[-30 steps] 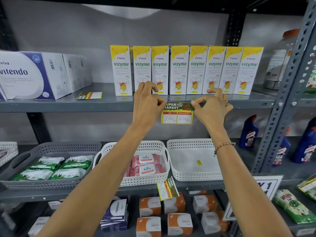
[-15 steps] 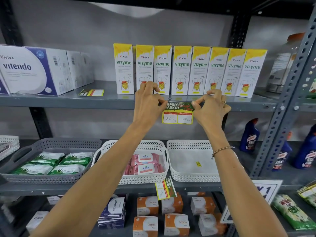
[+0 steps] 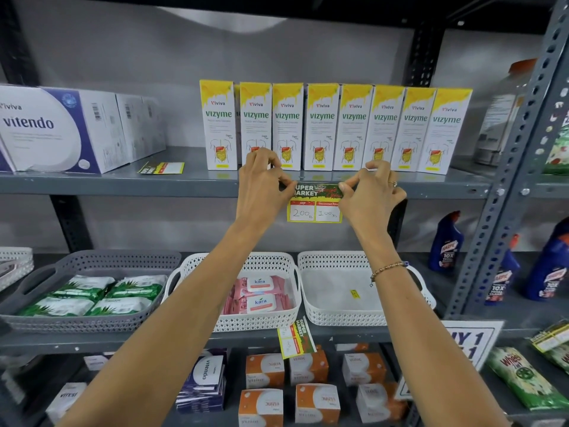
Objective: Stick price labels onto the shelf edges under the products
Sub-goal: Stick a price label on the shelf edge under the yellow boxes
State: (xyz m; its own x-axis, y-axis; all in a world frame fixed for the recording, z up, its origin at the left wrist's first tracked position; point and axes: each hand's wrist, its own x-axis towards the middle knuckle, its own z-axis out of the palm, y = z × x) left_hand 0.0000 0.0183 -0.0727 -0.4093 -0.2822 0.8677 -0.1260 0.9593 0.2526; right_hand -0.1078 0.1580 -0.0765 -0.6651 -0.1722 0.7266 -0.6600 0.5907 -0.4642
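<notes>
Pinching the price label (image 3: pixel 314 204) against the shelf edge (image 3: pixel 184 189), left hand (image 3: pixel 264 186) at nine o'clock. Right hand (image 3: pixel 369 192) pinches at three o'clock, boxes (image 3: pixel 335 127) above.

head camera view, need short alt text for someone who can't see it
Two bare hands, left hand and right hand, pinch the top corners of a yellow and green paper price label against the grey metal shelf edge, under a row of yellow and white Vizyme cartons. Baskets sit on the shelf below.
</notes>
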